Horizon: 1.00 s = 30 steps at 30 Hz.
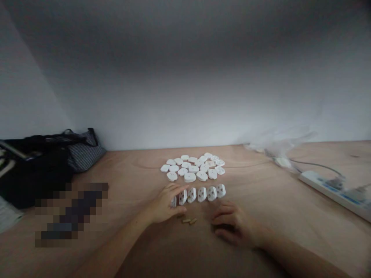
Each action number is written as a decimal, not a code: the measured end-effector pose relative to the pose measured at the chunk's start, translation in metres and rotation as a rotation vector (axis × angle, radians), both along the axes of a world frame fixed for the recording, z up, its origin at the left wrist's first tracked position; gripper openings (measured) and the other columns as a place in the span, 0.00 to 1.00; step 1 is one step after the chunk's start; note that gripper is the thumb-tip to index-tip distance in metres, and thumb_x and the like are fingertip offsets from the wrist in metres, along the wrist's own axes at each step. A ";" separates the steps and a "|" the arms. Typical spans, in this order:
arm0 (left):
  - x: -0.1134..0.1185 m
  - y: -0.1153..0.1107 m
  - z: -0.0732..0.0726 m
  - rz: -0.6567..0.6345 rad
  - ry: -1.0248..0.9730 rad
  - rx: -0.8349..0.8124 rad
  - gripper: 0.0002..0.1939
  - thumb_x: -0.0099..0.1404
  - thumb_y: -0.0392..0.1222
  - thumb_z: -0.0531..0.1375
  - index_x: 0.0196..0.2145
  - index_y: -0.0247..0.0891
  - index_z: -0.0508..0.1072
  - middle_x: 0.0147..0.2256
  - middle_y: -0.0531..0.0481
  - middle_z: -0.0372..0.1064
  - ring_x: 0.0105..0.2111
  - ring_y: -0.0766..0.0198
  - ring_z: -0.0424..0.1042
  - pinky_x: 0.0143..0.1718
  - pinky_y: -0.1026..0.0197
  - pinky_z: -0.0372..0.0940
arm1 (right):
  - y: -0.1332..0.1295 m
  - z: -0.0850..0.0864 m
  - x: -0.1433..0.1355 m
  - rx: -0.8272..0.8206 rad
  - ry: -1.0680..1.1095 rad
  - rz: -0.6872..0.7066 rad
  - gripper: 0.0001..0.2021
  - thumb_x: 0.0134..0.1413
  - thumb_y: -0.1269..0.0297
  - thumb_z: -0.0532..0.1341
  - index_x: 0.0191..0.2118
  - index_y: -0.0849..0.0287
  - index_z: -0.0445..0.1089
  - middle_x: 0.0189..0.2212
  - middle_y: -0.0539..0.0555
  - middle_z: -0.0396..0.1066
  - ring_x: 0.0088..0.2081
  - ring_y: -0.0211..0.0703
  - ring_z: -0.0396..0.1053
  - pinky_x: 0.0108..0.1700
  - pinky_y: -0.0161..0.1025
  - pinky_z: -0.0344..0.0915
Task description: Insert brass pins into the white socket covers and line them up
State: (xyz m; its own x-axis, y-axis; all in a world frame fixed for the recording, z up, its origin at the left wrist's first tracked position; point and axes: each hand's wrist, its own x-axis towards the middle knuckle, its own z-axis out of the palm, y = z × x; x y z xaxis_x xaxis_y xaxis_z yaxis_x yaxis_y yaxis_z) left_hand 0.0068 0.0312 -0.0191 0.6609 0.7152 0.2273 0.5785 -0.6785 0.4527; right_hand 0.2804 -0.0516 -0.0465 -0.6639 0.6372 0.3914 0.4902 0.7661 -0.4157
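Several white parts with dark holes, among them one near the middle (202, 194), stand in a row on the wooden table (246, 185). My left hand (168, 202) is at the row's left end, its fingers apart around the leftmost parts; whether it grips one is unclear. Small brass-coloured pieces (193, 221) lie just right of and below its thumb. To the right, below the row, my right hand (228, 224) rests with curled fingers; what they hold, if anything, is hidden. Behind the row lies a cluster of white covers (190, 177).
At the left are a black bag (34, 166), a striped bag (87, 152) and a pixelated dark object (77, 212). A white power strip (333, 189) with plugs and a cable lies at the right, near clear plastic (281, 146) by the wall.
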 end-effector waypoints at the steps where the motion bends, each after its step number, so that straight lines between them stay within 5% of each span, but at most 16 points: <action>1: 0.001 0.001 0.001 -0.001 -0.001 -0.007 0.31 0.55 0.44 0.64 0.56 0.46 0.63 0.53 0.46 0.64 0.53 0.51 0.61 0.54 0.48 0.56 | 0.000 0.000 0.000 0.004 0.001 0.001 0.08 0.54 0.65 0.58 0.39 0.58 0.72 0.35 0.55 0.72 0.37 0.44 0.66 0.43 0.43 0.62; 6: -0.004 -0.007 0.008 0.045 -0.123 -0.005 0.27 0.59 0.40 0.60 0.57 0.45 0.62 0.55 0.46 0.62 0.54 0.52 0.61 0.56 0.49 0.54 | 0.000 0.001 0.000 0.018 -0.003 0.015 0.08 0.54 0.64 0.59 0.39 0.58 0.71 0.35 0.56 0.72 0.37 0.44 0.67 0.43 0.43 0.62; 10: 0.002 -0.029 0.013 0.037 -0.213 -0.023 0.19 0.58 0.39 0.60 0.48 0.42 0.69 0.48 0.46 0.68 0.48 0.55 0.67 0.50 0.55 0.61 | 0.000 0.002 0.000 0.009 -0.016 0.010 0.08 0.54 0.66 0.59 0.39 0.58 0.71 0.35 0.55 0.71 0.37 0.43 0.67 0.42 0.42 0.62; 19: 0.044 -0.059 -0.010 0.005 -0.284 -0.029 0.16 0.51 0.45 0.67 0.36 0.40 0.69 0.41 0.46 0.69 0.44 0.53 0.67 0.47 0.54 0.61 | 0.003 0.004 0.006 0.048 -0.055 -0.046 0.07 0.55 0.65 0.58 0.37 0.57 0.71 0.33 0.54 0.72 0.37 0.43 0.67 0.43 0.43 0.60; 30: 0.043 -0.060 -0.017 0.041 -0.328 -0.088 0.27 0.49 0.48 0.68 0.45 0.43 0.65 0.44 0.47 0.67 0.43 0.54 0.68 0.44 0.55 0.64 | 0.002 -0.001 0.006 0.034 -0.013 -0.090 0.17 0.53 0.65 0.59 0.50 0.57 0.65 0.41 0.57 0.71 0.43 0.47 0.67 0.47 0.44 0.62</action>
